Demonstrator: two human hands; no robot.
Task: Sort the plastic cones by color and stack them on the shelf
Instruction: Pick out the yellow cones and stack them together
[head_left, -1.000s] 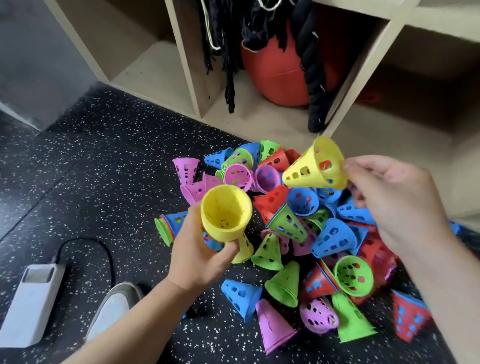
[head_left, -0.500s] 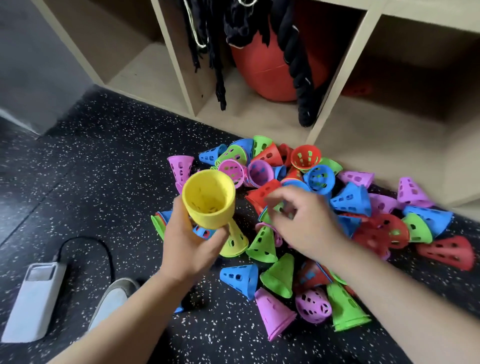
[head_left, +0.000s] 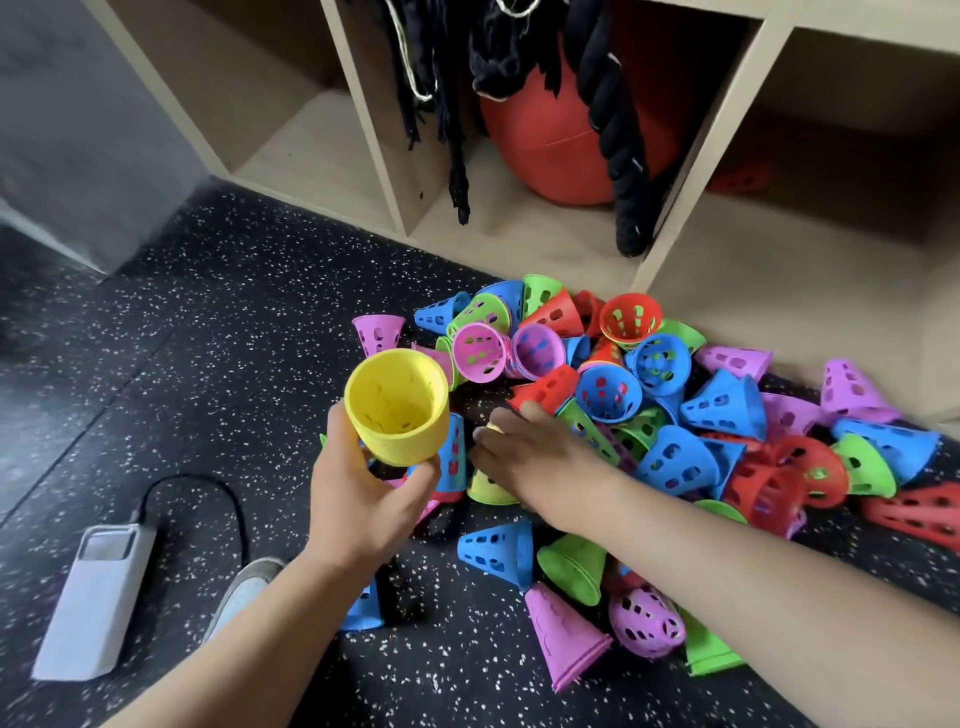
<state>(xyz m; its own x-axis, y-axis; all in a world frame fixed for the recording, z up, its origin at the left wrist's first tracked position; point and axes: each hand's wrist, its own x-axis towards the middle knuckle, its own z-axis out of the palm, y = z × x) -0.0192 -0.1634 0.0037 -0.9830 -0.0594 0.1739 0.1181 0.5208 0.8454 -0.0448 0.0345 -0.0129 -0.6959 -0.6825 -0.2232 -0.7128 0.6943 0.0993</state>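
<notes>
While left hand (head_left: 358, 488) grips yellow cone stack (head_left: 397, 408) from below, fingers curled around narrow end, open mouth faces camera. Right hand (head_left: 535, 452) lies palm down on cone pile (head_left: 649, 415), fingers reaching onto yellow-green cone (head_left: 488, 486); whether it pinches it, cannot tell. Pile sits on speckled floor (head_left: 234, 322) just before shelf (head_left: 691, 171). Red ball (head_left: 550, 140) and black rope (head_left: 623, 140) in middle compartment. White device (head_left: 96, 597) at left.

The left hand (head_left: 358, 493) grips a yellow cone stack (head_left: 397, 405), open end up. Just beside it, the right hand (head_left: 540, 457) lies on the cone pile (head_left: 675, 415), touching a yellow cone (head_left: 488, 488).
</notes>
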